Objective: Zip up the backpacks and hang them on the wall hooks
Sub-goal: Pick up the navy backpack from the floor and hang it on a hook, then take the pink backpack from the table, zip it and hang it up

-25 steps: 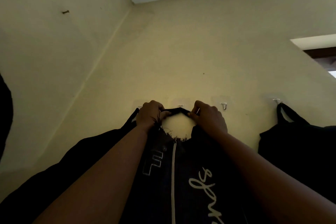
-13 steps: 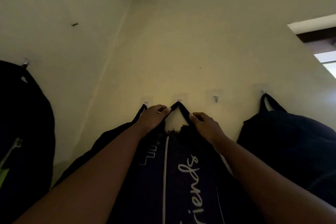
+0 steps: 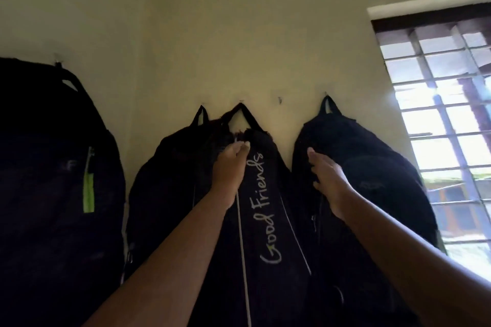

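Observation:
Several dark backpacks hang on the cream wall. The black "Good Friends" backpack (image 3: 265, 220) hangs in the middle, its top loop (image 3: 240, 110) over a wall hook. My left hand (image 3: 230, 164) is on this bag's upper front, fingertips pinched together at the top edge. My right hand (image 3: 328, 178) lies with fingers apart on the left side of the black backpack (image 3: 372, 167) to the right, which hangs by its loop from a hook (image 3: 326, 94). Another black backpack (image 3: 170, 172) hangs partly behind the middle one.
A larger black backpack with a lime-green zipper strip (image 3: 53, 167) hangs on the left wall. A bare hook (image 3: 279, 99) sits between the middle and right bags. A barred window (image 3: 438, 119) is bright at the right.
Both hands have let go of the middle bag's loop, which now hangs on its hook. The left hand dropped to the bag's top; the right moved onto the right backpack. The view tilted down.

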A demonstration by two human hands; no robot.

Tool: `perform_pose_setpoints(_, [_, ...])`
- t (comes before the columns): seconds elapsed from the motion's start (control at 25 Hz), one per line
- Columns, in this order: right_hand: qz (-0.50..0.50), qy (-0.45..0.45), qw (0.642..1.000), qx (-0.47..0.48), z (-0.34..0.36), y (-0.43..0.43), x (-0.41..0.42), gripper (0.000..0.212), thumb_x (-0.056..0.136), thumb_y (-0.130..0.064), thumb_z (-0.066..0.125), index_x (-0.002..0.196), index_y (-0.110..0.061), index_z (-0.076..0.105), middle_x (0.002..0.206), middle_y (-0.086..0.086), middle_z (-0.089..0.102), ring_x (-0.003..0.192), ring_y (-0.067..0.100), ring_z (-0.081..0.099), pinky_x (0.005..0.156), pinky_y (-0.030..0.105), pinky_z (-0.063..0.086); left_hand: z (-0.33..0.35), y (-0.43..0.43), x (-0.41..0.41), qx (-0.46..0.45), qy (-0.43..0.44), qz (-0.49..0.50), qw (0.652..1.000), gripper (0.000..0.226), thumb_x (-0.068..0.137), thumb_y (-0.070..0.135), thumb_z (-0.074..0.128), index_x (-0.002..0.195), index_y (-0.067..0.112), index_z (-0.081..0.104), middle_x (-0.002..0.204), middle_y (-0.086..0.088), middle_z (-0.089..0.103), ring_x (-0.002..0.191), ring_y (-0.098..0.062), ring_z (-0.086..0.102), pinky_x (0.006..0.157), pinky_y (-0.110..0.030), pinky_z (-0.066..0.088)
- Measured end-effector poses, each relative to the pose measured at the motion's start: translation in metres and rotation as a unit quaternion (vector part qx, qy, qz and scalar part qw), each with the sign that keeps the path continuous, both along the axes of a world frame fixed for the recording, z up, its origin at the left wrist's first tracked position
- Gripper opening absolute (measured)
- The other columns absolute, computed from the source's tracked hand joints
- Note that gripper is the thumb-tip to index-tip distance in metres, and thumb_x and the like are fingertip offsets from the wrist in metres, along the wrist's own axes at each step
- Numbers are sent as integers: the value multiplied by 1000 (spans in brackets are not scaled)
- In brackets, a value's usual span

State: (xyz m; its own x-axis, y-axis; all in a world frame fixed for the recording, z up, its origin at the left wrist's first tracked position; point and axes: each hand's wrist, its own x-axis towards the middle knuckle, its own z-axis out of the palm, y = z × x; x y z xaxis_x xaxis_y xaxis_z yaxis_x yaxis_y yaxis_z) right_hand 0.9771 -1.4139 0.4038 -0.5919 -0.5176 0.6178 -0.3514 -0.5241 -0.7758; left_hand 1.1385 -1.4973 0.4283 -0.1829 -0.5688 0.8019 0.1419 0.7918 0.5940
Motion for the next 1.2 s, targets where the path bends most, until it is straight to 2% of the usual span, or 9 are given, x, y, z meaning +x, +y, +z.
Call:
perform_pose_setpoints(0.24, [-25, -107, 991, 77, -115, 126, 41, 53, 91, -50, 45, 136, -22, 44, 138, -4, 46, 129, 19, 43, 99, 36, 36, -131, 105, 15, 181, -43, -161, 969, 51, 95, 43, 40, 138, 16, 44, 145, -1, 45, 135, -17, 40, 96, -23, 26])
perform_pose_setpoints(0.36, [-46, -142, 984, 92, -162, 188, 49, 50, 93, -48, 43, 135, -22, 44, 132, -10, 47, 129, 16, 42, 102, 38, 34, -182, 152, 4, 238, -53, -219, 945, 52, 95, 41, 42, 139, 14, 42, 146, -1, 44, 135, -16, 39, 97, -22, 26])
perform_pose_setpoints(0.48, [-97, -190, 973, 92, -202, 259, 47, 44, 97, -41, 38, 136, -20, 43, 131, 0, 49, 124, 19, 44, 105, 41, 33, -222, 208, -23, 273, -78, -295, 912, 50, 95, 37, 45, 138, 12, 42, 145, -3, 44, 135, -17, 39, 100, -22, 28])
perform_pose_setpoints(0.56, [-142, -222, 960, 93, -225, 309, 34, 46, 97, -40, 38, 139, -20, 39, 143, 5, 42, 132, 23, 39, 104, 41, 32, -240, 249, -48, 301, -87, -334, 889, 48, 96, 34, 44, 137, 10, 43, 145, -6, 45, 135, -18, 39, 104, -25, 27])
perform_pose_setpoints(0.68, [-197, -240, 946, 89, -250, 378, 5, 53, 96, -44, 35, 143, -19, 33, 153, 3, 31, 140, 24, 29, 109, 43, 27, -263, 308, -91, 296, -126, -380, 867, 46, 97, 31, 40, 138, 10, 42, 145, -6, 44, 137, -20, 37, 109, -29, 24])
perform_pose_setpoints(0.84, [-287, -265, 916, 87, -277, 502, -47, 65, 93, -50, 37, 145, -12, 29, 154, 7, 27, 141, 25, 28, 114, 44, 23, -302, 418, -170, 289, -182, -454, 823, 46, 99, 28, 35, 140, 9, 38, 149, -8, 39, 139, -21, 35, 109, -30, 23])
perform_pose_setpoints(0.96, [-367, -290, 880, 80, -293, 609, -87, 66, 92, -53, 40, 145, -15, 32, 150, 6, 37, 138, 30, 34, 113, 46, 26, -321, 519, -227, 305, -207, -509, 778, 46, 97, 32, 38, 140, 14, 40, 148, -4, 40, 140, -19, 32, 106, -31, 22])
perform_pose_setpoints(1.12, [-453, -293, 834, 115, -313, 741, -134, 72, 81, -68, 41, 128, -15, 51, 140, 12, 49, 128, 31, 44, 112, 47, 29, -340, 647, -292, 317, -229, -560, 731, 51, 92, 43, 44, 138, 21, 43, 148, -2, 39, 137, -17, 33, 107, -35, 21])
perform_pose_setpoints(1.2, [-465, -307, 821, 125, -319, 797, -157, 80, 73, -76, 39, 134, -25, 46, 145, 8, 44, 132, 29, 40, 114, 48, 26, -346, 705, -322, 326, -237, -573, 714, 50, 93, 43, 43, 138, 20, 43, 148, -3, 40, 132, -14, 36, 101, -32, 22])
